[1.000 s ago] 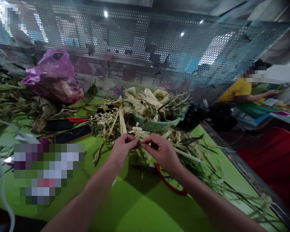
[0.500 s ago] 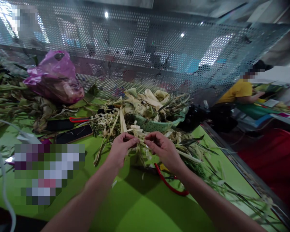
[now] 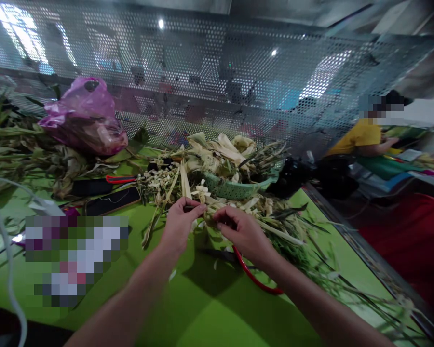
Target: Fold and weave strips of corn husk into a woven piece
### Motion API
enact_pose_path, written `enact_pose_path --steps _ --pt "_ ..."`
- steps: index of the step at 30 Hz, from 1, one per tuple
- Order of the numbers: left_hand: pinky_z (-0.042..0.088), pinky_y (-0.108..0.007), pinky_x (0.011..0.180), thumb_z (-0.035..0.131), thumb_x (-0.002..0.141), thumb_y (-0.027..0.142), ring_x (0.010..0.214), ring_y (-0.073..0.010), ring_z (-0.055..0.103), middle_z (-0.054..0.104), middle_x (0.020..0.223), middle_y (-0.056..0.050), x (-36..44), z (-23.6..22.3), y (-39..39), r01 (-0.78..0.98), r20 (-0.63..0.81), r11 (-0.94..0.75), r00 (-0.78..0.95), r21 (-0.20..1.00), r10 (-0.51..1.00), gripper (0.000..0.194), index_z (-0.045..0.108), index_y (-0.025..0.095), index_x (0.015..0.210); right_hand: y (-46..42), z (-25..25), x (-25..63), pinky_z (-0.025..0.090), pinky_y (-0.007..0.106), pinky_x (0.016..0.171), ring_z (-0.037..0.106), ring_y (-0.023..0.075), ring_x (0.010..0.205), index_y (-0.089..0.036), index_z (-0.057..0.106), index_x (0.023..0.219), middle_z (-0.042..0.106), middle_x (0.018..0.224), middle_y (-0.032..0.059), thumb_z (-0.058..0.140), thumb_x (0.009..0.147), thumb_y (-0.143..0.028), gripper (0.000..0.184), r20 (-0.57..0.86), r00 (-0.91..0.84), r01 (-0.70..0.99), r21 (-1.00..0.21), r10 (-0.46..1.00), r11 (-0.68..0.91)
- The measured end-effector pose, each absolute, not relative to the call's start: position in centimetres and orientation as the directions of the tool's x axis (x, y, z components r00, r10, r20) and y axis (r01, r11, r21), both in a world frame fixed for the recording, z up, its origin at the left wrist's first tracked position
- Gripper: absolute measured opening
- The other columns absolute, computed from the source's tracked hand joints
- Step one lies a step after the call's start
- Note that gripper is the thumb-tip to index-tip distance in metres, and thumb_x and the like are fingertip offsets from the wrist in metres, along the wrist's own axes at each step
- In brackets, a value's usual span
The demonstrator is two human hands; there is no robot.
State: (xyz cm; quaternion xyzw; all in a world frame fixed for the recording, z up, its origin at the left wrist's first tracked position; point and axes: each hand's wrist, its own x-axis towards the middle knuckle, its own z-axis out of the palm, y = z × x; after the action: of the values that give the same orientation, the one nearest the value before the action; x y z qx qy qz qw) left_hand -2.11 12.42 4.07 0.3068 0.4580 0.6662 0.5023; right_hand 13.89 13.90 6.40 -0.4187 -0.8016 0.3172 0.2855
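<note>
My left hand [image 3: 179, 221] is closed in a pinch, thumb against forefinger, on a pale strip of plant husk [image 3: 209, 212]. Just to its right, my right hand [image 3: 240, 231] has its fingers curled and its fingertips at the same strip's other side; the strip is small and partly hidden by the fingers. Beyond the hands a green perforated basket [image 3: 227, 188] is heaped with dried husks [image 3: 220, 154]. Beneath my right wrist, red-handled scissors [image 3: 255, 279] lie on the green table [image 3: 217, 313].
A purple plastic bag [image 3: 83, 115] stands at the back left beside wilted leaves [image 3: 21, 144]. A phone [image 3: 114, 201] and a red-handled tool [image 3: 120, 179] lie left of the hands. A white cable [image 3: 7, 270] runs along the left. A person in yellow [image 3: 363, 137] works at the right.
My right hand's fingertips have drawn slightly down along the strip, while my left hand keeps its pinch. The whole view has shifted a little.
</note>
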Motion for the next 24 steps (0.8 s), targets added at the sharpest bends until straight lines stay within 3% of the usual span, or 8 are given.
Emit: enact_pose_path --steps 6,9,15,21,24 --pt "0.039 -0.021 0.060 0.077 0.060 0.024 0.060 -0.0085 0.053 0.059 0.062 0.002 -2.4 4.2 12.3 -0.321 -0.038 -0.053 -0.272 0.946 0.961 0.020 0.060 0.015 0.066 14.2 7.6 14.4 0.037 0.024 0.058 0.050 0.0125 0.062 -0.019 0.062 0.081 0.062 0.074 0.0000 0.052 0.075 -0.013 0.013 0.298 -0.463 0.568 -0.623 0.835 0.537" --pt "0.039 -0.021 0.060 0.077 0.059 0.023 0.059 -0.0085 0.052 0.059 0.061 0.001 -2.5 4.4 12.3 -0.306 -0.035 -0.047 -0.259 0.951 0.965 0.021 0.059 0.015 0.065 14.3 7.9 14.5 0.037 0.024 0.058 0.051 0.0130 0.064 -0.019 0.061 0.078 0.061 0.074 0.0004 0.054 0.074 -0.014 0.010 0.285 -0.467 0.527 -0.671 0.837 0.522" --pt "0.042 -0.022 0.060 0.079 0.058 0.024 0.058 -0.0087 0.054 0.059 0.062 0.001 -2.6 4.7 12.2 -0.346 -0.053 -0.029 -0.227 0.938 0.972 0.023 0.060 0.014 0.066 15.4 7.1 14.9 0.038 0.022 0.049 0.048 0.0105 0.052 -0.018 0.057 0.077 0.055 0.063 -0.0024 0.055 0.075 -0.022 0.005 0.194 -0.368 0.414 -0.842 0.909 0.347" --pt "0.042 -0.021 0.059 0.079 0.058 0.025 0.056 -0.0082 0.054 0.059 0.060 0.001 -2.4 4.8 12.1 -0.375 -0.082 0.005 -0.192 0.927 0.978 0.023 0.059 0.014 0.065 15.9 6.7 15.3 0.038 0.023 0.051 0.052 0.0118 0.053 -0.019 0.057 0.078 0.056 0.062 -0.0028 0.055 0.077 -0.022 0.004 0.248 -0.332 0.517 -0.759 0.910 0.395" --pt "0.042 -0.022 0.061 0.078 0.060 0.026 0.058 -0.0085 0.053 0.059 0.061 0.001 -2.4 4.4 12.3 -0.329 -0.042 -0.041 -0.241 0.944 0.970 0.022 0.060 0.014 0.066 15.1 7.5 15.1 0.038 0.023 0.050 0.050 0.0116 0.049 -0.020 0.059 0.089 0.053 0.058 -0.0046 0.055 0.076 -0.020 0.013 0.200 -0.352 0.534 -0.759 0.914 0.372"
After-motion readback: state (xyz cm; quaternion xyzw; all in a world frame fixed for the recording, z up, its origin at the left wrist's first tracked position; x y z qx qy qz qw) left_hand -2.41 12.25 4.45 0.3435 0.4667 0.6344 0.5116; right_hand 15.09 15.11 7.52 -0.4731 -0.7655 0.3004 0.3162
